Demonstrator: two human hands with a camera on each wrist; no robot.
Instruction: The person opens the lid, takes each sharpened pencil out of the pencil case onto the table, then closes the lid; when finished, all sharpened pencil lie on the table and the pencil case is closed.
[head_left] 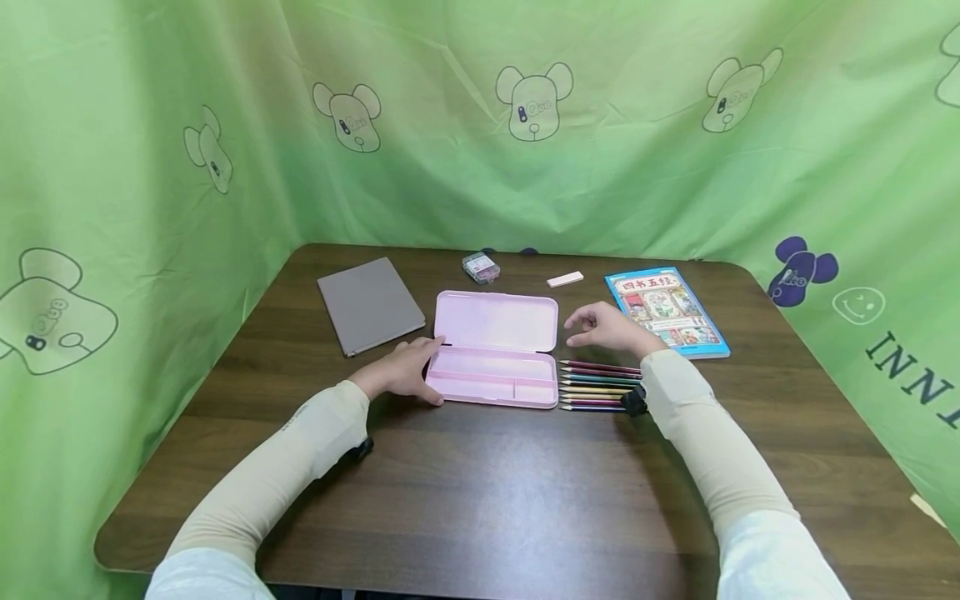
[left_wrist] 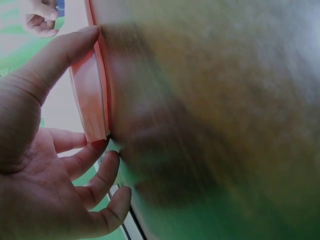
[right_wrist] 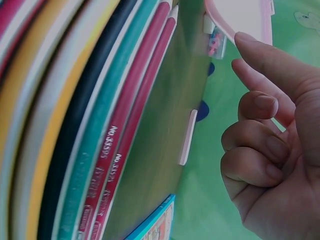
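Note:
A pink pencil case (head_left: pixel 491 362) lies on the table with its lid (head_left: pixel 497 321) raised toward the back, its compartments bare. My left hand (head_left: pixel 401 368) holds its left end, thumb at the front corner and fingers round the back one; the left wrist view shows the thumb on the case's side (left_wrist: pixel 89 90). Just right of the case, several colored pencils (head_left: pixel 596 385) lie side by side, tips toward it. My right hand (head_left: pixel 611 325) hovers past the pencils beside the lid, holding nothing. In the right wrist view its thumb and index finger reach forward, the other fingers loosely curled.
A grey notebook (head_left: pixel 371 305) lies at the back left. Behind the case are a small clear box (head_left: pixel 481 267) and a pale pink-white bar (head_left: pixel 565 279). A blue-bordered book (head_left: pixel 667 312) lies at the back right, close to my right hand. Green cloth (head_left: pixel 450 167) hangs behind the table.

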